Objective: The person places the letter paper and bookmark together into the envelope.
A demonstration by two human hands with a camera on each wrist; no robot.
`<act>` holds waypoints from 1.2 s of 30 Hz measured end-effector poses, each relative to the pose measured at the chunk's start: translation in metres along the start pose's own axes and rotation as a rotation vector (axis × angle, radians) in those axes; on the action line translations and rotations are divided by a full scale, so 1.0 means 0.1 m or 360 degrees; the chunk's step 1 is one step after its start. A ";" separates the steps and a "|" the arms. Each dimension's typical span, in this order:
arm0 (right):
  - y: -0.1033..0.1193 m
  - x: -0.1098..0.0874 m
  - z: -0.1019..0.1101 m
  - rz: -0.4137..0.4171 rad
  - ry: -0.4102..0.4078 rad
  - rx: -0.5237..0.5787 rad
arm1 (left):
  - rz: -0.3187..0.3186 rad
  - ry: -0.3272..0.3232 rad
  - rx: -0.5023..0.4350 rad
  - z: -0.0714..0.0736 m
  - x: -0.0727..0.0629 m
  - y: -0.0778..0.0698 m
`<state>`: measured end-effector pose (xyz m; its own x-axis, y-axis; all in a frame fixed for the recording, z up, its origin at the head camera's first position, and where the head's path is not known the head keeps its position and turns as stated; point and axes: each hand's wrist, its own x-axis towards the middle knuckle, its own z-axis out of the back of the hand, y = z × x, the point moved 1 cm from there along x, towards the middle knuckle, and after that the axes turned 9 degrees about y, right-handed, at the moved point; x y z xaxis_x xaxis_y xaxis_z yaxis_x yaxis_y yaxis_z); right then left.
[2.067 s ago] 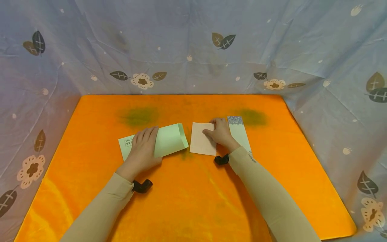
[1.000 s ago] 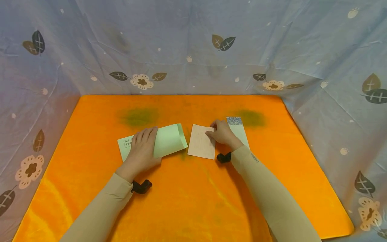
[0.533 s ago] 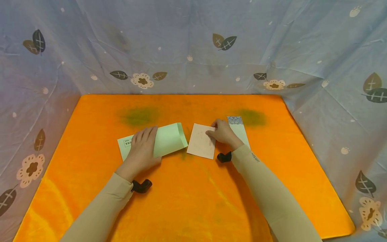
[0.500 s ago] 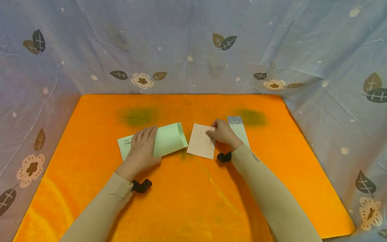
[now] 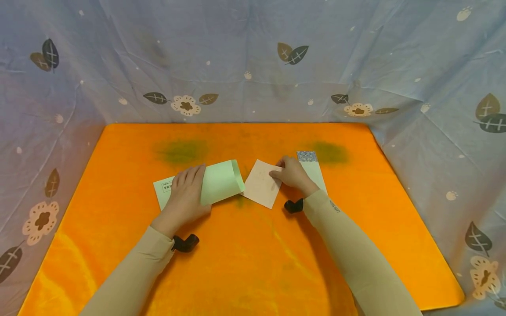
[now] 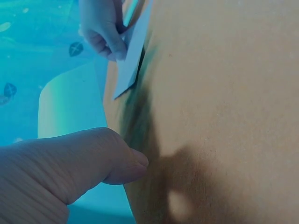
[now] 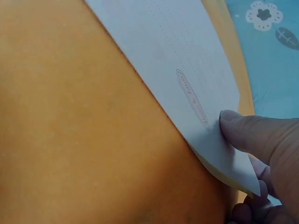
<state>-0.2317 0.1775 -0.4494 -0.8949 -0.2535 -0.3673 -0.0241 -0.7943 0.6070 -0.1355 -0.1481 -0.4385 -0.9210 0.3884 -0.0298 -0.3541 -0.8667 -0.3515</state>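
On the orange-covered table lies a pale green envelope (image 5: 221, 181), its mouth gaping a little at the right end. My left hand (image 5: 185, 195) grips it across the middle, fingers at the far edge; in the left wrist view the thumb (image 6: 107, 156) lies over the near edge. My right hand (image 5: 291, 174) pinches the right corner of a pale pink sheet of writing paper (image 5: 261, 182). That sheet is turned slantwise, and its left corner is right at the envelope's mouth. Dotted lines and a small printed label (image 7: 192, 99) show on the paper (image 7: 159, 51).
A white slip with a blue lace-pattern end (image 5: 307, 156) lies right of my right hand, partly hidden by the forearm. The orange table cover (image 5: 253, 263) reaches a patterned grey-blue curtain (image 5: 253, 52) at the back and both sides.
The pink sheet has turned and shifted left, so its left corner now meets the envelope's mouth. That mouth gapes slightly wider. My left hand has stayed in place.
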 end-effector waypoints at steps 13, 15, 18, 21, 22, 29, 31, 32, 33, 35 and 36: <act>-0.06 -0.19 0.06 0.0048 -0.0022 0.0061 | -0.0008 -0.0031 -0.0017 0.01 -0.01 0.01; -0.09 -0.21 0.06 0.0066 -0.0022 0.0071 | -0.0005 -0.0030 -0.0018 0.01 -0.02 0.01; -0.13 -0.24 0.06 0.0088 -0.0032 0.0115 | -0.0001 -0.0028 -0.0023 0.00 -0.02 0.01; -0.18 -0.28 0.07 0.0126 -0.0051 0.0199 | 0.0003 -0.0020 -0.0024 0.01 -0.01 0.01; -0.20 -0.30 0.07 0.0135 -0.0052 0.0246 | 0.0001 -0.0021 -0.0025 0.01 -0.01 0.01; -0.34 -0.41 0.15 0.0141 -0.0153 0.0619 | -0.0011 -0.0021 -0.0027 0.02 -0.02 -0.01; -0.35 -0.43 0.17 0.0127 -0.0200 0.0724 | -0.0012 -0.0025 -0.0028 0.03 -0.02 -0.01; -0.36 -0.45 0.18 0.0122 -0.0222 0.0769 | -0.0011 -0.0026 -0.0025 0.03 -0.02 -0.01; -0.36 -0.46 0.19 0.0121 -0.0245 0.0819 | -0.0012 -0.0027 -0.0025 0.03 -0.02 -0.02; -0.35 -0.48 0.20 0.0118 -0.0295 0.0889 | -0.0009 -0.0026 -0.0028 0.03 -0.01 -0.02; -0.34 -0.48 0.20 0.0122 -0.0316 0.0929 | -0.0006 -0.0023 -0.0030 0.03 -0.01 -0.03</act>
<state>-0.1968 0.2282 -0.4383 -0.9681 -0.1459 -0.2035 -0.1461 -0.3310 0.9322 -0.1343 -0.1473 -0.4344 -0.9219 0.3871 -0.0151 -0.3546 -0.8591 -0.3692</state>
